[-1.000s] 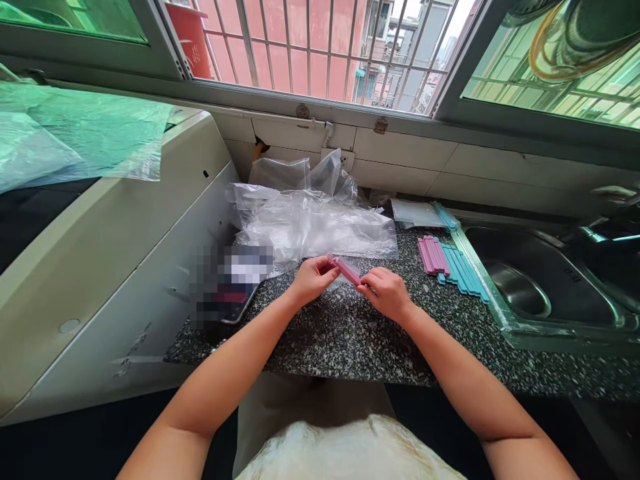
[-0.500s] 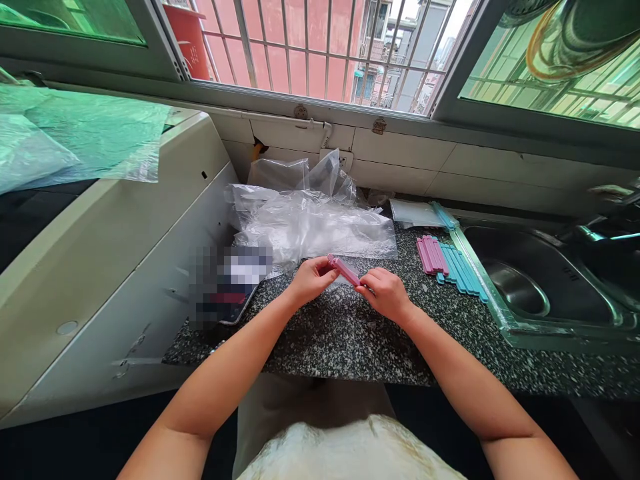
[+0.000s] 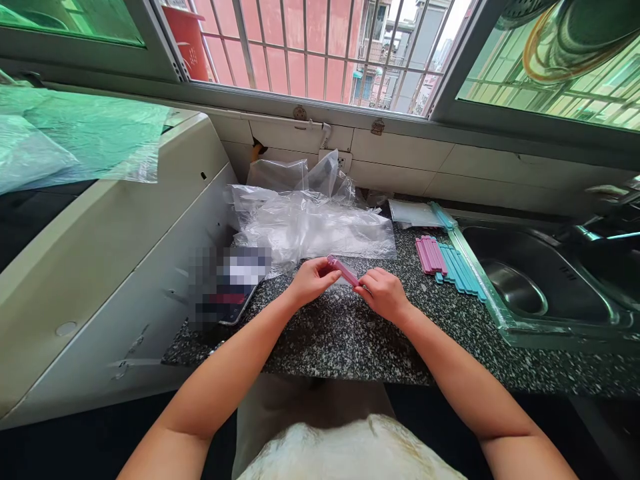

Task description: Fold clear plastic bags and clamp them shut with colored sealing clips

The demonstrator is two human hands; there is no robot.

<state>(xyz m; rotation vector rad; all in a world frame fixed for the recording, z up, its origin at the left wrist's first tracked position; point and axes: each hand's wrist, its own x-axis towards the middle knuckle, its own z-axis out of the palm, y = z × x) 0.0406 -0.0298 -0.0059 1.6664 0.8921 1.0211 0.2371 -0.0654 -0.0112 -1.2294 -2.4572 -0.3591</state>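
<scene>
Between my two hands is a pink bag clip (image 3: 344, 270), slanting down to the right above the dark speckled countertop (image 3: 350, 333). My left hand (image 3: 311, 280) pinches its upper left end. The lower right end is in the closed fingers of my right hand (image 3: 382, 292). A bit of clear plastic shows just beneath the clip; whether the clip grips it I cannot tell. To the right lie several pink bag clips (image 3: 429, 255) in a row, beside several blue bag clips (image 3: 460, 270). Behind my hands spreads a heap of clear plastic bags (image 3: 320, 227).
A steel sink (image 3: 545, 287) is set into the counter at the right. A clear packet with a blue strip (image 3: 417, 213) lies near its back corner. A partly blurred phone-like device (image 3: 233, 310) is at the left, against a white appliance side (image 3: 125, 300).
Both hands keep their grip on the pink clip and have hardly moved. The right fingertips have shifted very slightly left along its end.
</scene>
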